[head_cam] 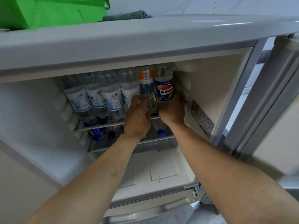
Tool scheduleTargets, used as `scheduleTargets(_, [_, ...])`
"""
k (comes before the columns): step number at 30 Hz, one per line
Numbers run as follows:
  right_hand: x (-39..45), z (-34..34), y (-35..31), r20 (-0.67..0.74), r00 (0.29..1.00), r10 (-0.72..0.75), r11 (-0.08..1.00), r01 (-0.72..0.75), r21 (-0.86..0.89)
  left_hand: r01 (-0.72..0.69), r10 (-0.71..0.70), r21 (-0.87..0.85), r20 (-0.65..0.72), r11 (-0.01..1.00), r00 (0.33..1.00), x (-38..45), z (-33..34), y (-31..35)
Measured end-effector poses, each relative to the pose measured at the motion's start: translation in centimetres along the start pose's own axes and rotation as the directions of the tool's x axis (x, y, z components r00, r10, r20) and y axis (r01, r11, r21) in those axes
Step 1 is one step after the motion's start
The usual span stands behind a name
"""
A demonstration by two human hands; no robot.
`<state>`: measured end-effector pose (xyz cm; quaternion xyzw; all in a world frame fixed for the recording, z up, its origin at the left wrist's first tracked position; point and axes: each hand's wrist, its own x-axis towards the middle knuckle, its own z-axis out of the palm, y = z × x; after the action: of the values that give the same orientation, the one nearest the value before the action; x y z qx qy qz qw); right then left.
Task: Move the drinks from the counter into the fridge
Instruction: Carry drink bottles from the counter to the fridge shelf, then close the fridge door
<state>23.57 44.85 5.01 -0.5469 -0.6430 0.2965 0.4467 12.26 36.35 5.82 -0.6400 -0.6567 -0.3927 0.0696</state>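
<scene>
The open fridge [210,75] has a top shelf [100,126] holding several clear bottles with white and blue labels [111,97]. At the shelf's right end my left hand [137,117] grips the base of a clear bottle with an orange and blue label [146,81]. Beside it, my right hand [172,113] holds the bottom of a clear Pepsi bottle with a blue and yellow label [164,89], close to the fridge's right wall. Both bottles stand upright on the shelf.
On the lower shelf are a blue can [97,131] and bottles with dark and blue caps [160,133]. The fridge door [275,94] stands open at the right. A green bag [53,12] and a grey cloth [127,15] sit on top of the fridge.
</scene>
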Motion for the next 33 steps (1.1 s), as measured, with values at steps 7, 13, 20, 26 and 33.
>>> scheduleTargets(7, [-1.3,-0.1,0.8,-0.054,0.997,-0.049,0.999,0.049,0.001,0.053,-0.056,-0.042,-0.065,0.998,0.996,-2.6,-0.5,-1.2])
scheduleTargets(13, [-3.5,0.0,1.3,-0.17,0.98,-0.101,0.993,0.109,0.036,0.052,-0.06,-0.092,-0.082,0.994,0.995,-5.1,-0.9,-2.6])
scheduleTargets(20, [-6.7,0.3,3.0,-0.14,0.99,-0.037,0.998,0.043,0.035,0.079,-0.09,-0.093,-0.121,0.993,0.989,-7.7,-0.2,-4.4])
scheduleTargets(26, [-10.0,0.2,4.2,-0.13,0.991,0.02,1.0,-0.023,-0.02,0.079,-0.099,-0.199,-0.095,0.977,0.99,-9.6,0.2,-5.0])
scheduleTargets(33, [-16.4,0.6,7.2,-0.048,0.997,0.062,0.997,-0.064,-0.05,0.296,-0.337,-0.465,-0.006,0.835,0.941,-14.5,0.9,-5.2])
